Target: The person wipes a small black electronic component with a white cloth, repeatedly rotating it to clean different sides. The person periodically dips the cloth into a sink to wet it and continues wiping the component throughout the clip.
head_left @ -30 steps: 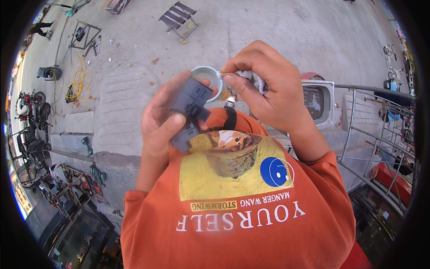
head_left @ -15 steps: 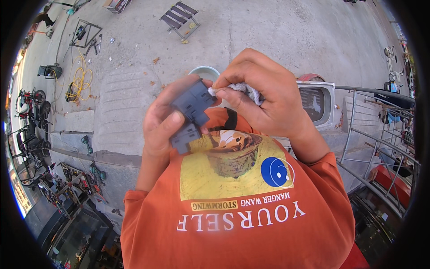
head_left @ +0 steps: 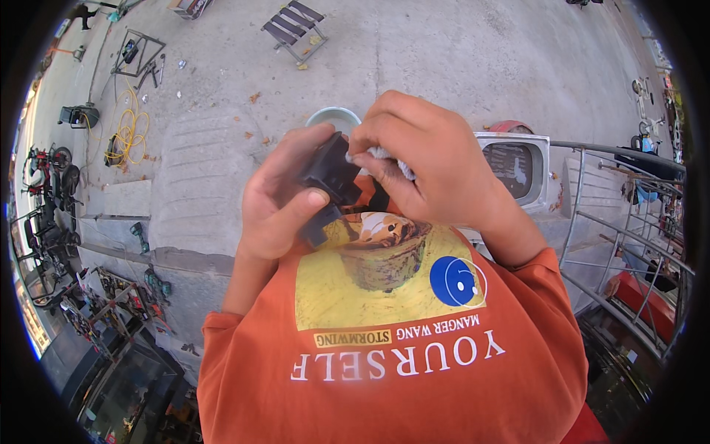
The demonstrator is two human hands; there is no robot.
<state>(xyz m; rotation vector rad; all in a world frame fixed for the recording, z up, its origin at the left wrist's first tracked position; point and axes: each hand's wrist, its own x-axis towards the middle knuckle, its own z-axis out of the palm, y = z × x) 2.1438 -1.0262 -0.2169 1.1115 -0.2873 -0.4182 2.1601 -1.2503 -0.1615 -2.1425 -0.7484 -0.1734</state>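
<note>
My left hand (head_left: 277, 196) grips a small dark grey block-shaped part (head_left: 329, 177) close in front of my orange printed shirt (head_left: 392, 348). My right hand (head_left: 429, 159) pinches a crumpled white cloth (head_left: 381, 157) and presses it against the top right of the part. My fingers cover most of the cloth and the part's far side. Both hands sit close together, touching around the part.
Concrete ground lies below, with a pale round basin (head_left: 334, 117) behind my hands and a white box-shaped appliance (head_left: 518, 166) to the right. A metal railing (head_left: 621, 222) curves at right. A folding stool (head_left: 294, 26), yellow hose (head_left: 127, 133) and parked motorbikes (head_left: 44, 177) stand at left.
My right hand has moved left and down onto the part with the cloth, now covering more of it. My left hand has turned the part slightly and kept its hold.
</note>
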